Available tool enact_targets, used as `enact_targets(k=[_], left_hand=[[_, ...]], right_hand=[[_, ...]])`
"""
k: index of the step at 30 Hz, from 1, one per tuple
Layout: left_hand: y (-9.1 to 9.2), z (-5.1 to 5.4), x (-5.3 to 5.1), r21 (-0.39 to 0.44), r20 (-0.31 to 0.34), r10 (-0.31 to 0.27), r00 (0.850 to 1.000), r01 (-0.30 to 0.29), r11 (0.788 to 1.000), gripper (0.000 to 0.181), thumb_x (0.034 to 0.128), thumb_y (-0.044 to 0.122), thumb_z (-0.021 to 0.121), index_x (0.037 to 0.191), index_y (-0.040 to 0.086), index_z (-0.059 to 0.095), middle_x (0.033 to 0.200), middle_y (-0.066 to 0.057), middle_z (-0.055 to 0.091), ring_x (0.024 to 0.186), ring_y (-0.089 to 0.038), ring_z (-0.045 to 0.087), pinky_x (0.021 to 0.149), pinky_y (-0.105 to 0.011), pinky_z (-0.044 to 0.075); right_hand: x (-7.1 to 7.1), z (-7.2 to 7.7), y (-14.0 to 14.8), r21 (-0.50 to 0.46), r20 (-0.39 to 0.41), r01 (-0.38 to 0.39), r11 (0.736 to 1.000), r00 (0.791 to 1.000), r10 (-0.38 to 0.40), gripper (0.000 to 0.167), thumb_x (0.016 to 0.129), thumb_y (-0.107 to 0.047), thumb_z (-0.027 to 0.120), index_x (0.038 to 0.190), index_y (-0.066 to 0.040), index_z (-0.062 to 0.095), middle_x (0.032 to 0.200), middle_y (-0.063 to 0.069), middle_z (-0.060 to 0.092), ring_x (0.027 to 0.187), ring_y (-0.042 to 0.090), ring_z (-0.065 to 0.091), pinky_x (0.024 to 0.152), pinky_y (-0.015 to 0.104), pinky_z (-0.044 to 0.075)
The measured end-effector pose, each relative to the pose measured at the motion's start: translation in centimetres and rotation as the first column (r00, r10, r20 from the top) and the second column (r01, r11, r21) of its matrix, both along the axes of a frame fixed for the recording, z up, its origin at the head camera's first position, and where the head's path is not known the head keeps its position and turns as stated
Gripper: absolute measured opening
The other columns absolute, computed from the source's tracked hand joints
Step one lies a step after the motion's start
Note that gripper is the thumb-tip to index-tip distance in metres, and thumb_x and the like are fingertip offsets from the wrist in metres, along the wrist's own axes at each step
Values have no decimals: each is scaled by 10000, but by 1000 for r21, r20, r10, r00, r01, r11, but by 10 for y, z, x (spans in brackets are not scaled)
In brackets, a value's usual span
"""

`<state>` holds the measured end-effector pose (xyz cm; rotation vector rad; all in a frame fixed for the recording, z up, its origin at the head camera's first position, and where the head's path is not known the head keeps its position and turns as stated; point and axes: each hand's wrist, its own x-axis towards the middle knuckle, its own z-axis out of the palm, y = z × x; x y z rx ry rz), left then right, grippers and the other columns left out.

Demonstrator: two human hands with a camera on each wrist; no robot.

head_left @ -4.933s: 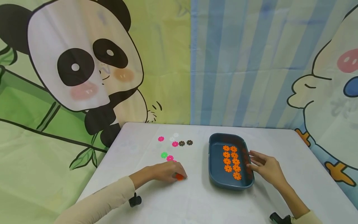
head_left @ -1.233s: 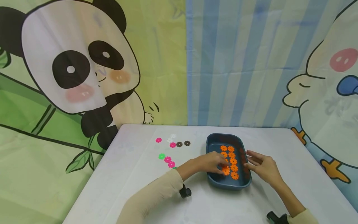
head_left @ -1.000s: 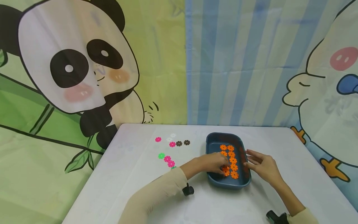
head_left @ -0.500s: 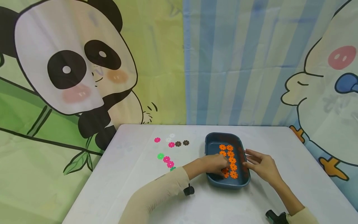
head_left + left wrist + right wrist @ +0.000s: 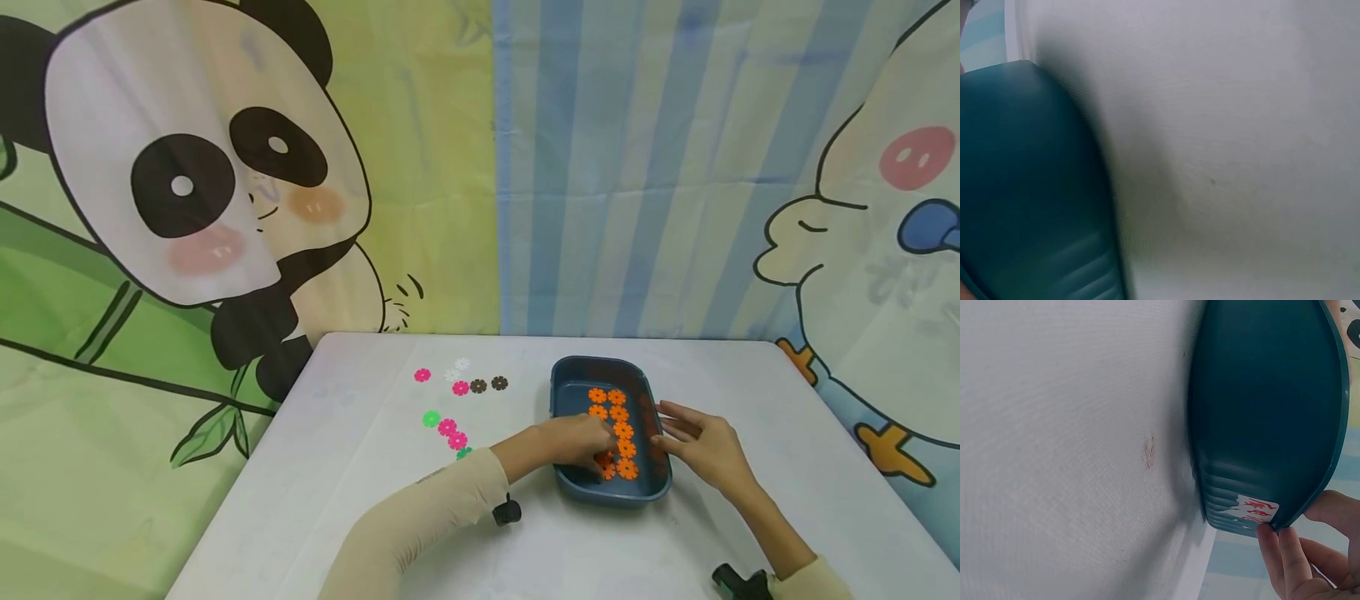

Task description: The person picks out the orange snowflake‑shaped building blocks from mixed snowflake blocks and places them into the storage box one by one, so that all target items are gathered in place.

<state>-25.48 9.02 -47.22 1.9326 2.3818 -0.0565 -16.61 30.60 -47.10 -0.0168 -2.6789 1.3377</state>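
Observation:
A blue plastic tray [image 5: 611,498] stands on the table with several orange flower-shaped discs [image 5: 625,430] laid in two columns inside it. My left hand [image 5: 577,440] reaches over its left side, fingers bent down, and pinches an orange disc [image 5: 603,457] near the lower end of the left column; the fingertips are partly hidden. My right hand [image 5: 708,450] holds the tray's right rim, thumb at the edge and fingers along the outer wall. In the right wrist view, the right hand's fingers [image 5: 1294,559] touch the wall beside a white-and-red sticker [image 5: 1257,508].
Left of the tray, loose discs lie on the white table [image 5: 360,500]: pink [image 5: 447,427], brown [image 5: 478,386], white [image 5: 456,371] and green [image 5: 431,418]. Another green disc [image 5: 464,452] is partly covered by the left forearm. A cartoon-printed curtain [image 5: 427,167] hangs behind.
My left hand has carried an orange disc from the table at left into the tray, where its fingers have since shifted only slightly. My right hand stays at the tray's rim.

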Motion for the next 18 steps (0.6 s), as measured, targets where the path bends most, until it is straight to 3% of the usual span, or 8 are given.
enact_targets(k=[4, 7, 10, 12, 15, 18], left_hand=[[-1, 0, -1, 21, -1, 27, 1000, -27, 999, 360, 873, 392, 714, 1141, 150, 712, 1020, 76, 675, 852, 29, 577, 778, -74, 451], [-6, 0, -3, 101, -25, 35, 999, -32, 994, 366, 910, 430, 660, 1138, 148, 709, 1025, 68, 671, 869, 11, 587, 792, -87, 456], [-14, 2, -9, 228, -63, 76, 995, -60, 972, 419, 930, 473, 615, 1171, 142, 702, 1095, 46, 673, 984, -35, 607, 868, -113, 452], [-21, 5, -16, 303, -57, 151, 987, -127, 945, 464, 936, 487, 600, 1235, 139, 670, 1187, 30, 654, 1094, -76, 588, 930, -151, 443], [-31, 9, -29, 364, 3, 295, 956, -275, 890, 555, 951, 518, 554, 1375, 160, 562, 1334, 2, 579, 1233, -123, 520, 997, -227, 431], [-43, 12, -44, 372, 79, 421, 904, -418, 829, 648, 973, 568, 460, 1498, 194, 396, 1480, -19, 447, 1372, -219, 391, 1098, -361, 352]], right_hand=[[-1, 0, 0, 4, 2, 0, 1000, 1000, 0, 638, 836, -136, 776, 1379, 50, 499, 1292, 277, 565, 1107, 352, 621, 761, 262, 559], [-2, 1, 1, 21, -5, -16, 1000, 1000, 16, 635, 839, -146, 774, 1376, 54, 501, 1274, 279, 577, 1092, 352, 630, 755, 266, 561], [-5, 6, 5, 70, -27, -56, 996, 998, 58, 628, 850, -185, 768, 1369, 57, 508, 1255, 270, 594, 1064, 358, 645, 748, 289, 568], [-9, 13, 10, 122, -52, -72, 990, 996, 79, 626, 869, -231, 752, 1373, 49, 507, 1246, 259, 605, 1049, 363, 653, 747, 320, 573], [-21, 27, 15, 187, -112, -58, 981, 991, 80, 623, 907, -305, 704, 1392, 26, 496, 1247, 249, 609, 1048, 390, 647, 753, 407, 572], [-35, 40, 18, 231, -165, -16, 973, 985, 56, 621, 943, -353, 647, 1424, -3, 468, 1282, 258, 583, 1064, 438, 622, 760, 503, 556]])
